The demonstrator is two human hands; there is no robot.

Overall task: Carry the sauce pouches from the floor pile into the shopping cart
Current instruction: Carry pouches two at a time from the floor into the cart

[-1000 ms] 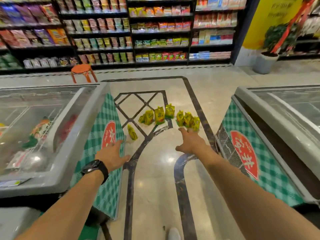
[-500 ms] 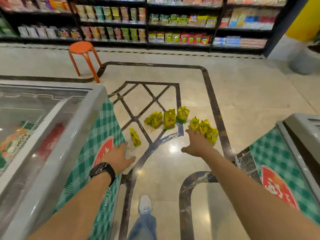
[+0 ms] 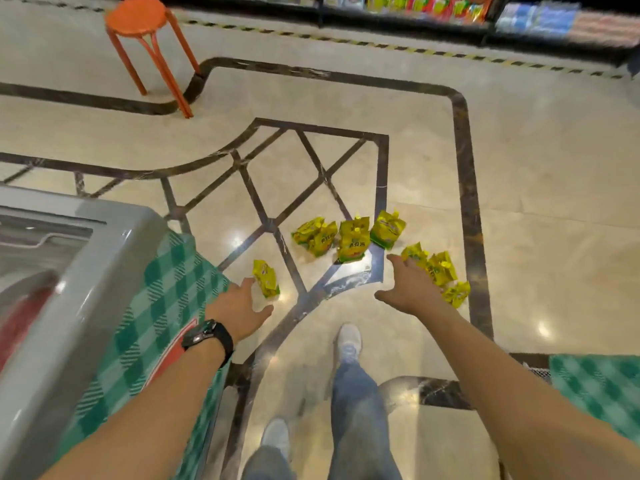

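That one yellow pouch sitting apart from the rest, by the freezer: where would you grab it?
Probably by its upper half, pinched across the flat faces, coming from above. The lone sauce pouch seems to stand upright on the floor, apart from the other pouches, so its top is free. The open left hand is nearest.

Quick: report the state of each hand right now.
Left hand: open, holding nothing, beside the lone yellow plastic sauce pouch.
Right hand: open, holding nothing, reaching at the right-hand cluster of yellow sauce pouches.
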